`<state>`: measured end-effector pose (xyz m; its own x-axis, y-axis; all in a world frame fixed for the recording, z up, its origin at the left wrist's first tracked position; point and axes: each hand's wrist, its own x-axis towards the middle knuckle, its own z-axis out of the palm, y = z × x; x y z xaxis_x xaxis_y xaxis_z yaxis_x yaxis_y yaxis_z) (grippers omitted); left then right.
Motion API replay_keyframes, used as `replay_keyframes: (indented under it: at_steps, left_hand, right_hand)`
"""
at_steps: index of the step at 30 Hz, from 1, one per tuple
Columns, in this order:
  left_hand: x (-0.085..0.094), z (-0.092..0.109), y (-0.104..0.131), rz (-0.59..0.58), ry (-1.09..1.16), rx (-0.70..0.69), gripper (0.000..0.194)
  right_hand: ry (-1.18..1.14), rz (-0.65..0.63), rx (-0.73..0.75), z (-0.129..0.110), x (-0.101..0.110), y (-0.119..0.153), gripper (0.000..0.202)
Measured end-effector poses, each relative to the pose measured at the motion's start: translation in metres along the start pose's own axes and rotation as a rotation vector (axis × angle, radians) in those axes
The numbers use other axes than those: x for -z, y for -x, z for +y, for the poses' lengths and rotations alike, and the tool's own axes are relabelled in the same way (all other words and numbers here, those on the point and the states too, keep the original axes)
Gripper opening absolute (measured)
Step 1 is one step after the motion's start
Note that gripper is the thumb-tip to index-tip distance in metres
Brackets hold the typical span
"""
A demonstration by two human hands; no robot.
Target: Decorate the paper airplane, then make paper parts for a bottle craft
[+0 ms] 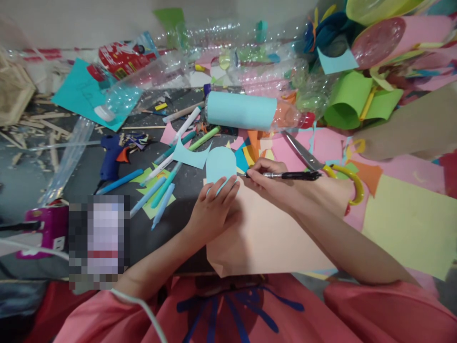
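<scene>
My left hand lies with its fingers extended over the lower edge of a light blue paper cutout with a rounded top. Beneath it spreads a sheet of peach paper. In my right hand is a black and silver pen, its tip end close to the cutout's right edge. A light blue scrap with a curved notch sits just left of the cutout. To the right of my right hand rest scissors with yellow handles.
Behind my hands lies a plastic bottle wrapped in light blue paper. Several markers and a blue glue gun are on the left, near a blurred-out rectangular object. More clear bottles, paper scraps and yellow paper surround the work area.
</scene>
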<state>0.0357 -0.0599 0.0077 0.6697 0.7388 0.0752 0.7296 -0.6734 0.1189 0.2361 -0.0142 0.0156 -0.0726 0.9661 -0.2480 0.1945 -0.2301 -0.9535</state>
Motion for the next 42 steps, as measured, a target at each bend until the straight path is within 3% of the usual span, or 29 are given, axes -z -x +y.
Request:
replay_keyframes:
  at_steps: [26,42]
  left_hand:
    - [-0.0040,-0.0010,0.0013,0.062,-0.018,-0.021,0.054]
    - [-0.0038,-0.0014,0.0018,0.006,-0.003,-0.017,0.057]
  right_hand:
    - [0.037,-0.040,0.013,0.0008,-0.0009,-0.0014,0.024]
    - [0.015,-0.022,-0.029,-0.0034,-0.0022,0.0005,0.022]
